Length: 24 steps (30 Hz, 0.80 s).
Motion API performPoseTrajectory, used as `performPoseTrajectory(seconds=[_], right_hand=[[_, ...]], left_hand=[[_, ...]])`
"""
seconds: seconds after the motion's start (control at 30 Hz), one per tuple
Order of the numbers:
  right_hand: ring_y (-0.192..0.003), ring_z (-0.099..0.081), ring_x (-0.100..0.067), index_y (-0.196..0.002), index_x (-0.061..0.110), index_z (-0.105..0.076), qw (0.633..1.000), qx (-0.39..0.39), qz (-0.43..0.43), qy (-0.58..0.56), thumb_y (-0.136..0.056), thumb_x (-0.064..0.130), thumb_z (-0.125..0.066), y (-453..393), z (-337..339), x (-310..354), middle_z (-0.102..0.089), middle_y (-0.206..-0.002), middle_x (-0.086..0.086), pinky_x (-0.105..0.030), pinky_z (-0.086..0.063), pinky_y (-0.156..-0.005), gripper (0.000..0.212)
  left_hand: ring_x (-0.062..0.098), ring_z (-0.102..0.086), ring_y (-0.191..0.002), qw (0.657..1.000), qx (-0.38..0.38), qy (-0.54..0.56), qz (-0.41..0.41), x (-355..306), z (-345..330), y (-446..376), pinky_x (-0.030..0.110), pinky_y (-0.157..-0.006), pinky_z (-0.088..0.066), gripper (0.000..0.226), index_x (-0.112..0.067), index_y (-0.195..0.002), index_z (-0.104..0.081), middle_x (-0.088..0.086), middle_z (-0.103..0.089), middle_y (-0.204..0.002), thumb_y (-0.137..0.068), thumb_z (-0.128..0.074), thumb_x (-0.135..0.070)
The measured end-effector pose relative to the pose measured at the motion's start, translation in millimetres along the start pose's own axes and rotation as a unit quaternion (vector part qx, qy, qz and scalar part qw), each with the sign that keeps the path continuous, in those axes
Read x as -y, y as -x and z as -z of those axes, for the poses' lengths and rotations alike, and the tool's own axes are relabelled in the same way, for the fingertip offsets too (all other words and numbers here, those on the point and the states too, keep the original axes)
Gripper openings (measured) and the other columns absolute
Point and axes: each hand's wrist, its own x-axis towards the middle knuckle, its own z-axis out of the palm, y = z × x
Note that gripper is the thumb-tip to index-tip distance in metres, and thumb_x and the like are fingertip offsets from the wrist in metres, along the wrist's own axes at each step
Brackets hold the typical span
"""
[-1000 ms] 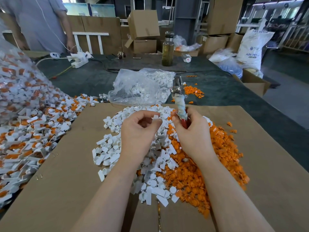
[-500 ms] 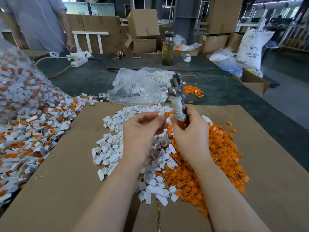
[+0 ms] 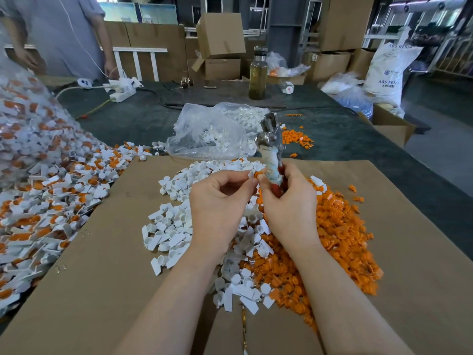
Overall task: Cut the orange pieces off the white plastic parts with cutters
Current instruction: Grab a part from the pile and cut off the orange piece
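A white part with an orange piece is held up over the piles.

The part (image 3: 252,174) is pinched by the left hand (image 3: 220,201); the cutters (image 3: 271,152) are gripped upright by the right hand (image 3: 289,201), above white and orange heaps on cardboard (image 3: 102,278).

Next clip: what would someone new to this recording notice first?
Probably the orange pieces heaped on the cardboard sheet, on the right, beside a heap of white parts to its left. Above them, the left hand pinches a small white part with orange, and the right hand grips the cutters, pointing up. Far left lies a mound of uncut parts.
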Motion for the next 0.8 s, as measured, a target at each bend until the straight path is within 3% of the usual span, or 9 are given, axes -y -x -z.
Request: performPoseTrajectory(seconds=[0.2,0.27,0.57,0.8], right_hand=[[-0.074,-0.061,-0.001,-0.093,0.024,-0.058,1.000,0.005,-0.004,-0.006,-0.089,0.021,-0.069,-1.5,-0.5,0.1,-0.062,-0.077,0.014,-0.012,-0.045,-0.057,0.012],[-0.077,-0.060,0.002,-0.092,0.024,-0.058,1.000,0.006,-0.008,-0.016,-0.089,0.022,-0.068,-2.4,-0.5,0.1,-0.062,-0.076,0.015,-0.009,-0.043,-0.057,0.010],[-0.075,-0.060,0.002,-0.092,0.022,-0.061,0.998,0.047,-0.013,-0.048,-0.090,0.014,-0.065,-3.5,1.2,-1.0,-0.063,-0.078,0.013,-0.009,-0.043,-0.060,0.009],[-0.054,-0.051,0.003,-0.089,0.018,-0.061,0.997,0.059,-0.017,-0.054,-0.090,0.012,-0.063,-2.7,0.3,1.5,-0.054,-0.059,0.018,-0.010,-0.036,-0.050,0.006]], left_hand=[[0.006,-0.071,-0.069,1.000,0.004,-0.011,-0.016,2.7,1.7,-0.5,0.015,-0.066,-0.054,0.020,-0.025,-0.078,-0.076,-0.008,-0.075,-0.073,-0.079,-0.080,-0.006],[0.005,-0.071,-0.069,1.000,0.002,-0.019,-0.025,3.5,1.4,-0.5,0.014,-0.065,-0.053,0.019,-0.025,-0.078,-0.076,-0.009,-0.075,-0.072,-0.079,-0.080,-0.006],[-0.004,-0.067,-0.065,0.998,-0.014,-0.049,-0.044,5.4,-1.5,-1.0,0.006,-0.060,-0.048,0.023,-0.030,-0.077,-0.073,-0.020,-0.072,-0.070,-0.078,-0.081,-0.009],[-0.004,-0.066,-0.065,0.997,-0.035,-0.056,-0.043,9.3,-0.1,-3.6,0.008,-0.060,-0.048,0.019,-0.032,-0.077,-0.073,-0.019,-0.072,-0.071,-0.078,-0.083,-0.017]])
